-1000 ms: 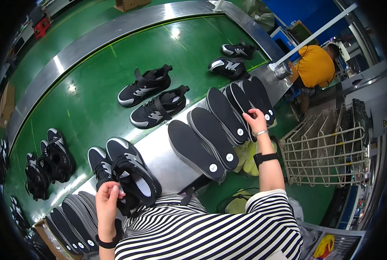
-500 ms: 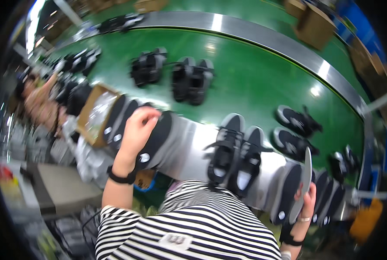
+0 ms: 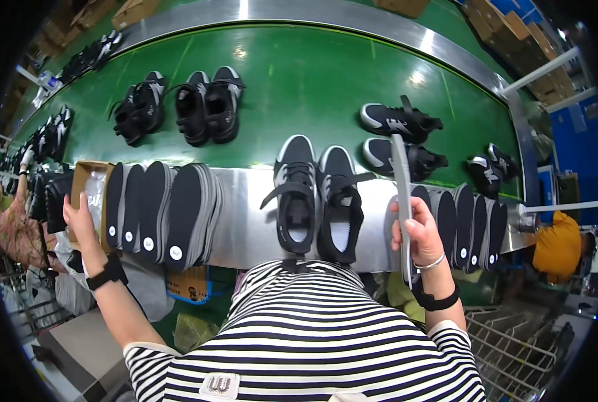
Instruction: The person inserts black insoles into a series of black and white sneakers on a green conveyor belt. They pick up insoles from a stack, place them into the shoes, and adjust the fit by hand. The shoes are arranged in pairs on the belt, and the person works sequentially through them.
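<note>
My right hand (image 3: 421,236) grips a thin grey insole (image 3: 401,181), held on edge beside the right-hand insole stacks (image 3: 443,218). My left hand (image 3: 79,220) is raised with fingers apart and nothing in it, next to an open cardboard box (image 3: 85,175) that has clear plastic inside. Between my hands, a pair of black and grey shoes stands on the metal ledge, toes pointing away: a left shoe (image 3: 294,177) and a right shoe (image 3: 338,175). Their straps stick out sideways. Pale material shows inside both. Black-topped insole stacks (image 3: 190,208) with round white stickers lie left of the shoes.
Beyond the metal ledge (image 3: 245,201) lies a green surface (image 3: 299,80) bearing several more shoe pairs (image 3: 208,104). Two shoes (image 3: 399,120) lie sideways near my right hand. A co-worker (image 3: 24,228) is at the far left. A wire rack (image 3: 513,348) stands low right.
My left hand has moved left, from over the left insole stacks to the box. My right hand has brought the insole from over the right stacks toward the shoes. The view has turned.
</note>
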`<action>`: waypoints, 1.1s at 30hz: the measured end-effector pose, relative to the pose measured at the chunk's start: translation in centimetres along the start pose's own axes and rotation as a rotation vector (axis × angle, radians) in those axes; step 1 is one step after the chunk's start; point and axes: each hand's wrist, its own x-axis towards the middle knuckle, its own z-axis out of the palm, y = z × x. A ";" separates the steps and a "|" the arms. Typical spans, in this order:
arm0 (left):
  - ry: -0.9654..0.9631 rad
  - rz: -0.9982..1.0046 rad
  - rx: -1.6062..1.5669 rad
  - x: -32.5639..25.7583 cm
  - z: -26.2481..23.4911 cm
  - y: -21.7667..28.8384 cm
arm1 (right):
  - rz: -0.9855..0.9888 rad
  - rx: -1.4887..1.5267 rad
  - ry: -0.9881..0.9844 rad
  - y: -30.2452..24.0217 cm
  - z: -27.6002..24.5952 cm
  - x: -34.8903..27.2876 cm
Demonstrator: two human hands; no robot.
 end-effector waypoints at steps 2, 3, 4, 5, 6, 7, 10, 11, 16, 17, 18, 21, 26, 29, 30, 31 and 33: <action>-0.238 0.163 -0.532 -7.3 -1.2 11.4 | 0.012 -0.080 -0.022 0.4 0.0 -0.3; -0.417 0.219 -0.574 -11.1 -2.3 17.0 | 0.018 -0.091 -0.019 0.8 0.1 -0.4; -0.664 0.214 -0.703 -14.5 -2.5 20.2 | 0.014 -0.141 -0.033 1.2 0.1 -0.3; -0.719 0.482 -0.595 -17.7 -2.0 22.7 | 0.005 -0.145 -0.080 1.4 -0.1 -0.5; -0.931 0.426 -0.707 -21.4 -0.1 24.0 | 0.083 -0.213 -0.085 1.0 0.1 -0.9; -1.135 0.396 -0.877 -24.5 0.1 26.4 | 0.163 -0.281 -0.095 0.3 0.4 -1.5; -1.155 0.847 -0.630 -29.8 4.9 29.9 | 0.217 -0.467 -0.124 -2.2 0.7 -3.7; -1.121 0.896 -0.607 -30.6 6.1 30.8 | 0.227 -0.427 -0.108 -2.5 0.5 -4.5; -1.104 0.733 -0.577 -31.7 8.1 32.6 | 0.456 -0.516 -0.097 -2.2 -0.3 -5.5; -1.146 0.705 -0.564 -32.2 7.9 32.8 | 0.491 -0.606 -0.111 -1.5 0.1 -4.7; -1.185 0.675 -0.551 -32.7 7.5 33.0 | 0.397 -0.874 -0.161 -0.2 0.0 -3.5; -1.218 0.642 -0.559 -33.7 7.5 33.0 | 0.120 -1.521 -0.048 4.3 1.6 0.1; -1.256 0.640 -0.579 -33.1 8.0 32.8 | -0.140 -1.828 -0.028 5.5 2.7 1.6; -1.260 0.648 -0.546 -32.9 7.8 32.9 | -0.011 -1.973 -0.145 2.6 3.0 -1.9; -1.263 0.646 -0.535 -32.9 7.8 32.9 | 0.063 -1.979 -0.150 1.8 2.9 -2.7; -1.267 0.657 -0.532 -33.0 7.8 33.0 | 0.139 -1.983 -0.148 1.0 2.6 -3.3; -1.271 0.675 -0.526 -33.1 7.8 33.2 | 0.047 -1.980 -0.187 0.9 2.1 -3.3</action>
